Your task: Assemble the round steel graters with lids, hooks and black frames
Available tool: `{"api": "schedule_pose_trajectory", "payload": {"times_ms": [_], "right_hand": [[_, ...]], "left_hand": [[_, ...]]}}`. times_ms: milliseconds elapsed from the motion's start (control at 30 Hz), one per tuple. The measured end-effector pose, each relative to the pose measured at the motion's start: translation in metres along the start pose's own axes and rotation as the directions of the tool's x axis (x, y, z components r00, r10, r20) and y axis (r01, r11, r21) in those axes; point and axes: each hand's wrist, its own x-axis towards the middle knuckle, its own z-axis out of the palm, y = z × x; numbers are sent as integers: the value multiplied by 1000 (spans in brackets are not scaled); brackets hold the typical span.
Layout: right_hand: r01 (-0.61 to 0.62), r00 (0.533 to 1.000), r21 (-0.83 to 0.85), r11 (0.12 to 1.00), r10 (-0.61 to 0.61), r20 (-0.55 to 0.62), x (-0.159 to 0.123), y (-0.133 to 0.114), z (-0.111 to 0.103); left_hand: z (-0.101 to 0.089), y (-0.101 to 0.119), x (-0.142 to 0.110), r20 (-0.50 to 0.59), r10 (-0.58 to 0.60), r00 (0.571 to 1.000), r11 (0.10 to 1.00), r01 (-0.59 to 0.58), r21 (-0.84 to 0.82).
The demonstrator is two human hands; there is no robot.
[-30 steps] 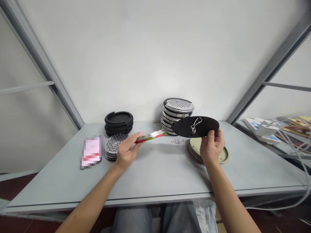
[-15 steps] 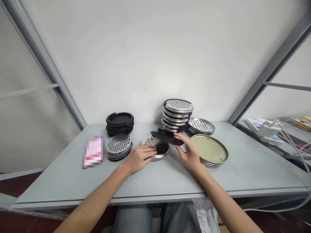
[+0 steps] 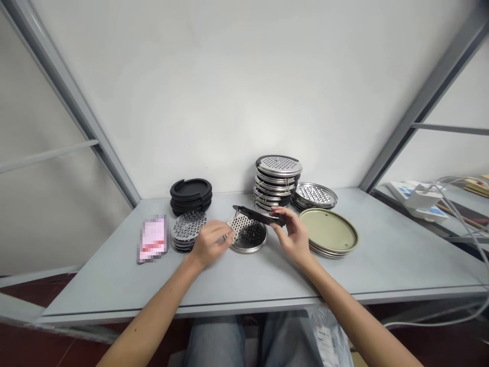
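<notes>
My right hand (image 3: 294, 235) grips a round black disc (image 3: 254, 214) by its right side, thumb below and fingers above. The disc is held tilted, nearly edge-on, over a round metal grater plate (image 3: 250, 237) on the table. A thin wire piece (image 3: 237, 210) shows at the disc's left end. My left hand (image 3: 211, 243) is beside the grater plate's left edge, fingers curled and pressed together, slightly blurred. What they hold, if anything, is hidden. Just left of that hand is a stack of coarse grater discs (image 3: 189, 226), partly covered by it.
Black round rings (image 3: 191, 188) are stacked behind the grater discs. A tall pile of graters with black rims (image 3: 278, 167) stands at the back, beside more grater plates (image 3: 315, 194). Greenish round lids (image 3: 328, 232) lie at right. A blurred-out pink item (image 3: 153, 237) lies at left.
My left hand has drawn back left and off the grater plate, its fingers now curled. The black disc in my right hand has tipped closer to edge-on and shifted slightly left.
</notes>
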Motion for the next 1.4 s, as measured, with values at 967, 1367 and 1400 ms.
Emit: {"api": "schedule_pose_trajectory", "payload": {"times_ms": [967,1367,1400], "right_hand": [[477,783,-205,855,-308,541,140,32,177],[402,862,-256,879,-270,428,127,42,171],[405,867,-281,870,-268,420,124,43,170]], "left_hand": [[-87,-146,30,-129,-858,496,449,849,280],[-83,-153,28,-81,-822,564,522,802,291],[-83,-153,27,-81,-824,561,518,804,293]]}}
